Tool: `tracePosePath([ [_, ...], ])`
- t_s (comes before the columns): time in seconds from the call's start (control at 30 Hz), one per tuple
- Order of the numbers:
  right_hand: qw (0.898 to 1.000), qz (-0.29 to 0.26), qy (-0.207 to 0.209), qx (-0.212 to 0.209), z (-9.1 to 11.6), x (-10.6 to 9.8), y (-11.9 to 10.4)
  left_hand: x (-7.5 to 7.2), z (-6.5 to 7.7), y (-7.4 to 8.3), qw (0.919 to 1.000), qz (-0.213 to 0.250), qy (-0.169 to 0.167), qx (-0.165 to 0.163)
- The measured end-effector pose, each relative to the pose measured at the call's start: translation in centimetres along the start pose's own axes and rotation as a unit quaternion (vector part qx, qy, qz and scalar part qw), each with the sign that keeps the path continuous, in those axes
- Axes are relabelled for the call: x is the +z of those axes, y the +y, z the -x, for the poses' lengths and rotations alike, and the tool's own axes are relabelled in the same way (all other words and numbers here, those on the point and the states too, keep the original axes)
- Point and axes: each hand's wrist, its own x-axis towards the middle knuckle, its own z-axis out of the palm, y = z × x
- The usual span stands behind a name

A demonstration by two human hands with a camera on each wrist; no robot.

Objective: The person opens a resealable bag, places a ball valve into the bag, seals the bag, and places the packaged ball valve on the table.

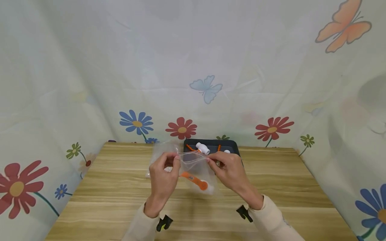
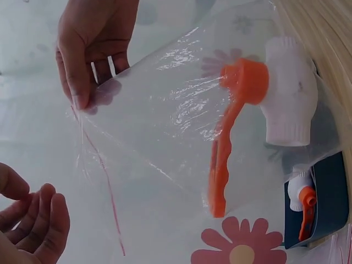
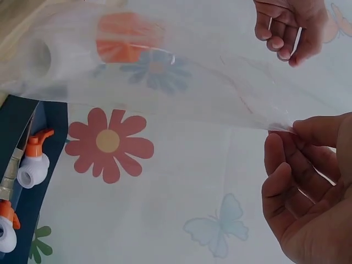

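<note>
Between my hands hangs a clear zip-lock bag (image 2: 159,137) with a red line along its mouth. Inside it lies a white ball valve (image 2: 289,93) with a long orange handle (image 1: 196,181), low in the bag. My right hand (image 1: 230,169) pinches one end of the bag's mouth between thumb and forefinger. At the other end, the left hand (image 1: 164,175) has thumb and forefinger together at the mouth's edge in the head view. The mouth shows as a narrow loop between the two hands.
Behind the hands stands a dark tray (image 1: 232,144) holding several white and orange valves (image 3: 34,170). Another clear bag (image 1: 164,147) lies on the wooden table (image 1: 114,187), left of the tray. A flower-printed cloth (image 1: 169,67) surrounds the table's back and sides.
</note>
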Motion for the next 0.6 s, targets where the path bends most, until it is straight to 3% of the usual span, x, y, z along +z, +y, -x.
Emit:
tracePosePath([
  [0.13, 1.000, 0.003, -0.004, -0.001, -0.1, -0.4, -0.1, -0.2, -0.1, 0.4, 0.9989, -0.020, -0.019, 0.037],
  [0.27, 1.000, 0.010, -0.009, 0.010, -0.1, -0.8, -0.4, -0.4, -0.3, 1.0, 0.9942, -0.047, -0.076, 0.059],
  [0.43, 1.000, 0.027, -0.014, 0.005, -0.2, -1.0, -0.7, -0.2, -0.6, 1.9, 0.9801, -0.086, -0.166, 0.068],
  [0.6, 0.999, 0.032, -0.016, -0.013, -0.1, -1.0, -1.0, 0.3, -0.7, 2.0, 0.9642, -0.121, -0.222, 0.080],
])
